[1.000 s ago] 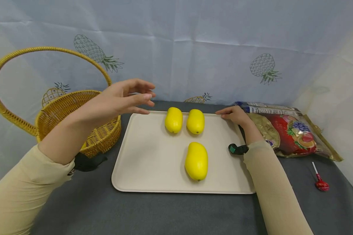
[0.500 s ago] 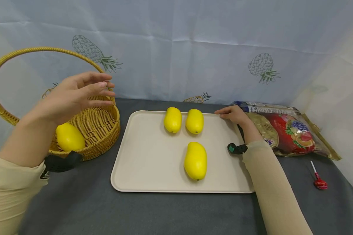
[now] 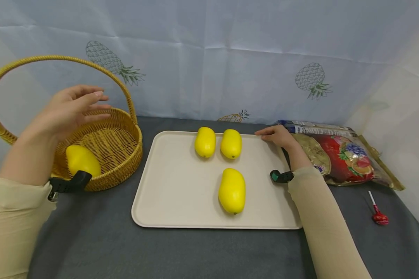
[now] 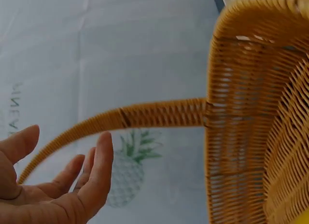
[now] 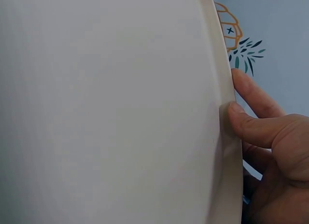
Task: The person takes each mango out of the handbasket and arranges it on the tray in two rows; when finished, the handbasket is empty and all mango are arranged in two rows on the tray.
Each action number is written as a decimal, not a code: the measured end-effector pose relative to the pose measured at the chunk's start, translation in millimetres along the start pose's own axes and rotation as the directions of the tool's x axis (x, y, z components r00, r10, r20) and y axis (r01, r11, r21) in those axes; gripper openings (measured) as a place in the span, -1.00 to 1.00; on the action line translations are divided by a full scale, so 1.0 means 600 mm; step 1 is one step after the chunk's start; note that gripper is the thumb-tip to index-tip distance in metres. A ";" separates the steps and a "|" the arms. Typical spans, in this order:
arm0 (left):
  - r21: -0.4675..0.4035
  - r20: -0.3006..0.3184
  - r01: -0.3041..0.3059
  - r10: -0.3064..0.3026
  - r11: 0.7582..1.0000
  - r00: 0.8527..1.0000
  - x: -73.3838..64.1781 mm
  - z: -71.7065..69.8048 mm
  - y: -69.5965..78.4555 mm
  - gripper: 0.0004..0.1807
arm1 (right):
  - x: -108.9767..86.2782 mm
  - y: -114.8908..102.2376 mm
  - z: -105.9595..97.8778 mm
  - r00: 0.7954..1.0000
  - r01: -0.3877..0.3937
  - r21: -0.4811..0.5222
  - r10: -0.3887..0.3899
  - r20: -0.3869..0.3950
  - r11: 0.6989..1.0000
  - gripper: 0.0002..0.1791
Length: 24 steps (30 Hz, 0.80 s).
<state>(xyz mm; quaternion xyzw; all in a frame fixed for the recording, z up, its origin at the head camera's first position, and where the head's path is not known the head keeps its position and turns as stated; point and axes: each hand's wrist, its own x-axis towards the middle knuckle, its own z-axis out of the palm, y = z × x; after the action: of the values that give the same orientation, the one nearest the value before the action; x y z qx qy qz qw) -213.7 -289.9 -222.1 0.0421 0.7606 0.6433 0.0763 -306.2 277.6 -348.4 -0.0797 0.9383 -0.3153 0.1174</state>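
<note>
My left hand [image 3: 75, 106] hovers over the back left of a yellow wicker basket [image 3: 127, 166], fingers loosely spread and holding nothing. Beside these fingers in the left wrist view runs the basket's arched handle [image 4: 164, 113]. One yellow mango [image 3: 83, 161] lies inside the basket, below the hand. A cream tray [image 3: 174, 186] bears three more: a mango [image 3: 205, 142] and a mango [image 3: 231, 144] side by side at the back, and a mango [image 3: 232, 192] nearer the front. At the tray's back right corner, my right hand [image 5: 275, 142] pinches the rim, thumb on its top.
Right of the tray lies a red and gold bag [image 3: 345, 155] with fruit printed on it. A red lollipop [image 3: 380, 217] rests on the grey tablecloth [image 3: 195, 252] nearer the front. Behind everything hangs a pale curtain [image 3: 209, 77] with pineapple prints.
My left hand has moved left from over the tray's back left edge to above the basket, uncovering the mango inside. The right hand and the tray have stayed put.
</note>
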 end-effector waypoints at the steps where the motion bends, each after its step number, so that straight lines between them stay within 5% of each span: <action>1: 0.025 -0.010 0.014 -0.013 1.000 1.000 0.004 -0.004 -0.002 -0.20 | 0.000 0.000 0.000 1.000 0.000 0.000 0.000 -0.001 1.000 -0.62; 10: 0.086 -0.086 0.162 -0.155 0.983 0.984 0.023 -0.040 -0.030 0.02 | -0.001 0.005 0.000 1.000 0.007 0.007 -0.007 -0.017 1.000 -0.63; 19: 0.257 -0.065 0.264 -0.256 0.930 0.964 0.033 -0.077 -0.060 0.07 | -0.002 0.002 -0.001 1.000 0.014 0.001 -0.014 -0.004 1.000 -0.62; 24: 0.363 -0.038 0.315 -0.324 0.877 0.945 0.033 -0.090 -0.068 0.10 | -0.001 0.002 -0.001 1.000 0.003 0.003 -0.003 -0.001 1.000 -0.62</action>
<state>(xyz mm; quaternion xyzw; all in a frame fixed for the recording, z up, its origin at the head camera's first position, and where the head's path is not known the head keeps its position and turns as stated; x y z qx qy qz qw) -241.0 -346.3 -254.9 -0.0627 0.8620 0.4692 0.1814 -306.0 279.0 -348.4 -0.0807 0.9378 -0.3171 0.1164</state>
